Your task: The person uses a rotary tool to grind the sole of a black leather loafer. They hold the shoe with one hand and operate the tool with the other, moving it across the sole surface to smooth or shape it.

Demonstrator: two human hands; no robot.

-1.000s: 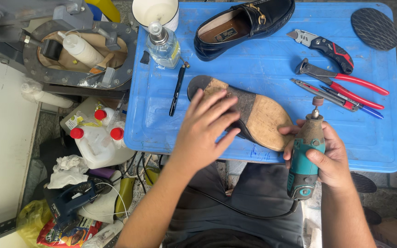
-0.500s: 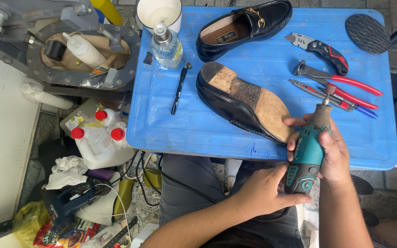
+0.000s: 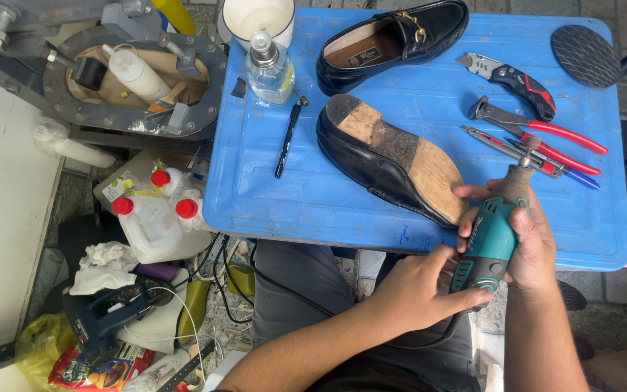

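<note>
Blue table (image 3: 313, 196) holds an upturned shoe (image 3: 390, 160). Right hand (image 3: 535, 243) grips a teal grinder (image 3: 489, 243); left hand (image 3: 419, 287) fingers touch its base.

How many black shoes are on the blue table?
2: an upright loafer at the table's far edge, and a sole-up shoe in the middle, near the hand-held grinder.

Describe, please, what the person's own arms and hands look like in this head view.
Both forearms are bare to the bottom edge of the picture: no sleeves or cuffs show. The left hand and right hand wear no gloves, and no rings, watch or wristband can be seen. The fingernails are short and unpainted.
</note>
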